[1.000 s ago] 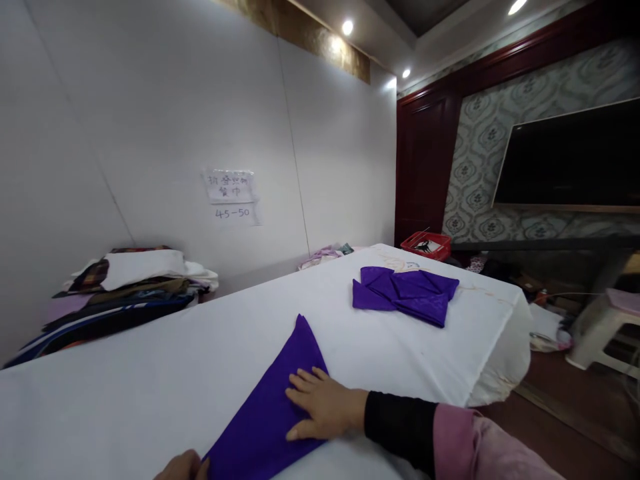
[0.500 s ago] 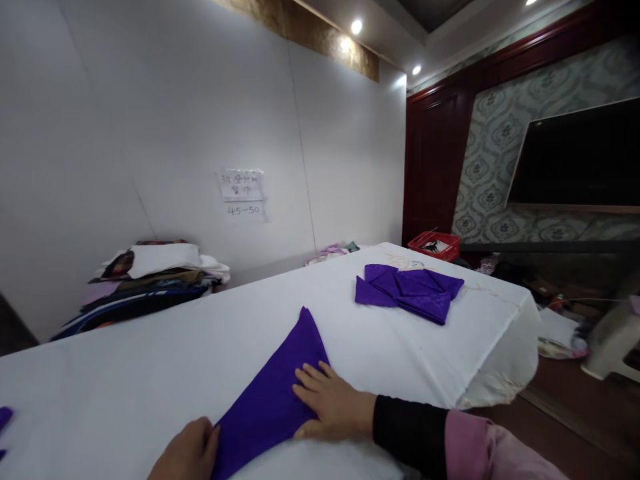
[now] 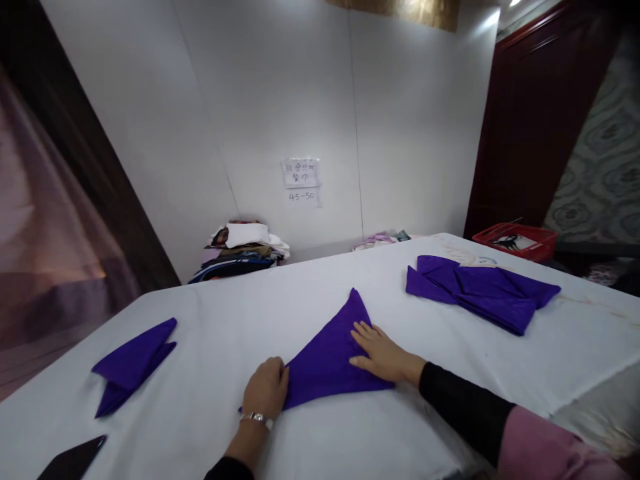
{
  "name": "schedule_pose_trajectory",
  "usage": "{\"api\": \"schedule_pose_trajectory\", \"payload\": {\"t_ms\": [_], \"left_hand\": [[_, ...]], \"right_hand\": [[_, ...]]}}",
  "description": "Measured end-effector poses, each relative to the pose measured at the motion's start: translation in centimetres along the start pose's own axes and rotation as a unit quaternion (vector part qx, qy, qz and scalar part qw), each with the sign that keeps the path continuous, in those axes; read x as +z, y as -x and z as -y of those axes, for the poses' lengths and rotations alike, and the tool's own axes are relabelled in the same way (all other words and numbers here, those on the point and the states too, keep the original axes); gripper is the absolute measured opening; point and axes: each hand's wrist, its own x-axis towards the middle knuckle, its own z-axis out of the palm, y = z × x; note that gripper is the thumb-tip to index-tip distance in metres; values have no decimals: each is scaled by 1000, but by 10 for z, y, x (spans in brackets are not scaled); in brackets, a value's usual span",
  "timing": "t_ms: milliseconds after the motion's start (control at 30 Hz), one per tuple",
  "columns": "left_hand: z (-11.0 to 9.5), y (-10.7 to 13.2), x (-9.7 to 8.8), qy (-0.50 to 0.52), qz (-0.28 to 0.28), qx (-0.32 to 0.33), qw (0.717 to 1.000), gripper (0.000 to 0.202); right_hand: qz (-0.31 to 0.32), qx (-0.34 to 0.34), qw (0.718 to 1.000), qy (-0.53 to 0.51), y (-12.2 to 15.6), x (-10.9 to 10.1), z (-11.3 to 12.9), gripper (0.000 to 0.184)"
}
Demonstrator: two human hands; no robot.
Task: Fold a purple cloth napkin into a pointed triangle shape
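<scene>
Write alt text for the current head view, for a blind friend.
A left hand grips a purple cloth near one corner while the right hand lies flat on it, on a white tablecloth. A second piece lies left, more purple fabric right.

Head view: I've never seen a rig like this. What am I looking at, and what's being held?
There's no machine: a person works bare-handed, filmed by one head-worn camera looking forward and down. On the white table lies a purple cloth. The right hand rests flat on it; the left hand curls over its left part, though whether it pinches is hidden. Further left lie a folded purple piece and a dark flat object; a purple bundle lies right.
</scene>
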Motion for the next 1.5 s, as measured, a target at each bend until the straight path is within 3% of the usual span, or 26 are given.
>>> {"api": "schedule_pose_trajectory", "payload": {"t_ms": [267,500,633,967,1500], "left_hand": [[6,-2,9,7,-5,11,1000,21],[5,0,10,16,-9,4,1000,22],[5,0,11,20,-7,-2,1000,21],[5,-1,9,26,11,-7,1000,22],[8,-1,13,29,-12,8,999,23]], "right_hand": [[-73,111,990,37,-66,4,-33,79],[-175,222,958,40,-106,1,-69,51],[-202,246,947,37,-120,0,-82,43],[-216,257,941,44,-131,7,-94,35],[-239,270,932,42,-137,3,-104,19]]}}
